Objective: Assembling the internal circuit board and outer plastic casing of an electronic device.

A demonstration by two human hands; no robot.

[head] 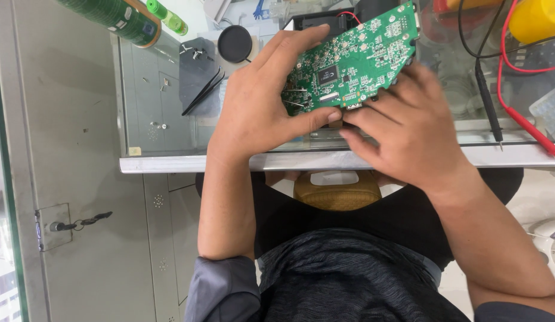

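Note:
A green circuit board (355, 59) with a black chip and many small parts is held tilted above a glass-topped counter (170, 162). My left hand (259, 101) grips the board's left end, thumb along its lower edge and fingers over the top. My right hand (408, 131) holds the board's lower right edge, its fingertips pressed at a small connector on the near side.
Black tweezers (201, 92), small screws (194, 52) and a round black disc (234, 43) lie on the counter's left part. Red and black probe leads (498, 95) run at the right, near a yellow device (537, 18). A green can (119, 18) sits far left.

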